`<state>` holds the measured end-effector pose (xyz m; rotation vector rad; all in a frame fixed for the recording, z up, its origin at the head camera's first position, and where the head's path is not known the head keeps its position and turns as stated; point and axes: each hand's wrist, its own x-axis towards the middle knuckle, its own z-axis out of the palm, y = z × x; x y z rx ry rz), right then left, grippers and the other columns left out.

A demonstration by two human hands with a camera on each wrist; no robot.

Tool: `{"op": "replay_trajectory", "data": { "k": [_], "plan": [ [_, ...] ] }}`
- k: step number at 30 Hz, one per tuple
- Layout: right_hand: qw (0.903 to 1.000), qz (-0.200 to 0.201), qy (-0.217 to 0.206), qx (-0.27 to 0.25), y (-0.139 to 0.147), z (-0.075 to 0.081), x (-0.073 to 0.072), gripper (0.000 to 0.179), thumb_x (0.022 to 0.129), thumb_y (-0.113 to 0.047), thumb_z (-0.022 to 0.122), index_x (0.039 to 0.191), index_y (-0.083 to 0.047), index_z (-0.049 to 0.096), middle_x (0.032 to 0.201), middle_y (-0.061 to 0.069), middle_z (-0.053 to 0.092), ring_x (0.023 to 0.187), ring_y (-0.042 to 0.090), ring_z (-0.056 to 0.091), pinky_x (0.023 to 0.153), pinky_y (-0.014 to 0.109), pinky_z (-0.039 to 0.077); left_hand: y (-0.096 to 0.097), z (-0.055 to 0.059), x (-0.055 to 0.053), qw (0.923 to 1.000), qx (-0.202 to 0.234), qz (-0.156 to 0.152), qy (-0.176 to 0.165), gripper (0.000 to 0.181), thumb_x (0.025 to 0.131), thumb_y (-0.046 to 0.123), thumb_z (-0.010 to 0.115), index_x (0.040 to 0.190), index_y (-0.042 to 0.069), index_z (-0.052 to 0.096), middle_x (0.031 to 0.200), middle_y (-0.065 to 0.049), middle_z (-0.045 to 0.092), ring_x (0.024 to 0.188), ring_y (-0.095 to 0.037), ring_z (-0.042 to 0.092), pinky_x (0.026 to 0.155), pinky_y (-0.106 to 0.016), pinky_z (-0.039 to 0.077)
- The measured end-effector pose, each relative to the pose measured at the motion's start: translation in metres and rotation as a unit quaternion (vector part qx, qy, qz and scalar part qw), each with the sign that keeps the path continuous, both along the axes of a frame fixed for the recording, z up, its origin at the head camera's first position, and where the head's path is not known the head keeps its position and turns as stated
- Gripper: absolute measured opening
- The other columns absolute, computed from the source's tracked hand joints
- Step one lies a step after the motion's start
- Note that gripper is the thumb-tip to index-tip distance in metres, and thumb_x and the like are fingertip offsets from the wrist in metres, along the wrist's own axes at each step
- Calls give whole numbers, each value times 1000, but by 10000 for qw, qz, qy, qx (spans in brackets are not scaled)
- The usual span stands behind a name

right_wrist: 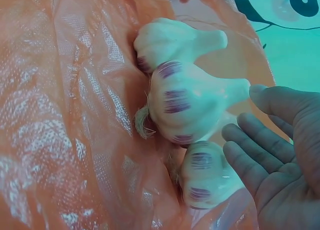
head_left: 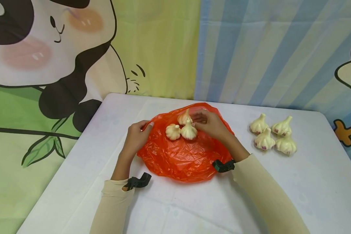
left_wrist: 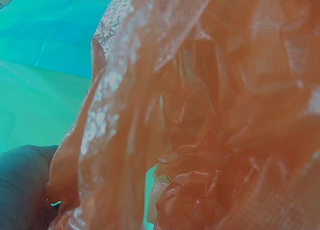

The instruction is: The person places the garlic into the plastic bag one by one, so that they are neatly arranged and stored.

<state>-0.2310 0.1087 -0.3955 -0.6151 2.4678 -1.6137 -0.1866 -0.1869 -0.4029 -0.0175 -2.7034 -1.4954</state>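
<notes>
A red plastic bag [head_left: 181,159] lies spread and crumpled on the table. My left hand [head_left: 135,138] pinches its left edge between thumb and fingers; in the left wrist view that hand [left_wrist: 25,187] is partly hidden by the bag. Three garlic bulbs sit together on the bag: one at the back [head_left: 184,117], one at the left [head_left: 173,132] and one in front [head_left: 189,131]. Beside them is my right hand [head_left: 212,125], fingers spread. In the right wrist view its thumb tip [right_wrist: 257,93] meets or nearly meets the stem of the middle bulb [right_wrist: 187,100].
Several more garlic bulbs [head_left: 264,139] stand in a cluster on the white table [head_left: 316,182], to the right of the bag. Behind the table hangs a printed cloth [head_left: 163,48] with a panda and stripes.
</notes>
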Motion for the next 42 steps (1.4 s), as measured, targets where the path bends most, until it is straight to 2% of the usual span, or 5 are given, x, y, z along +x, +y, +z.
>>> {"op": "replay_trajectory", "data": {
  "k": [4,11,19,36,42],
  "plan": [
    [10000,-1,-31,-52,4,4,3,37,90,-6,69,125,1,60,115,15,65,107,28,62,88,41,51,0,1,0,10000,-15,-8,2,37,100,35,54,116,6,69,104,-8,66,91,-24,58,78,-38,53],
    [9996,-186,-158,172,2,46,31,32,92,-1,64,123,6,59,120,25,61,111,36,59,92,44,49,1,2,1,10000,-60,-28,19,37,100,35,54,116,5,69,106,-8,67,92,-23,59,80,-39,53],
    [9993,-348,104,96,25,22,23,33,91,-6,67,123,3,61,120,18,63,111,31,61,92,42,49,1,0,0,10000,-48,-11,31,37,100,34,55,117,5,69,106,-8,67,93,-23,59,80,-39,53],
    [9965,-731,399,41,78,27,52,29,94,-14,66,120,-1,64,117,13,64,107,25,63,83,22,50,1,0,1,10000,-35,-19,-69,37,100,34,55,118,6,68,105,-8,67,92,-23,58,78,-38,53],
    [9919,-1131,551,177,98,25,60,31,92,-14,69,120,-3,65,114,13,66,100,10,64,80,18,50,1,-1,1,10000,-55,-17,-62,35,100,32,54,118,5,68,106,-9,67,91,-24,59,78,-38,53]
  ]
}}
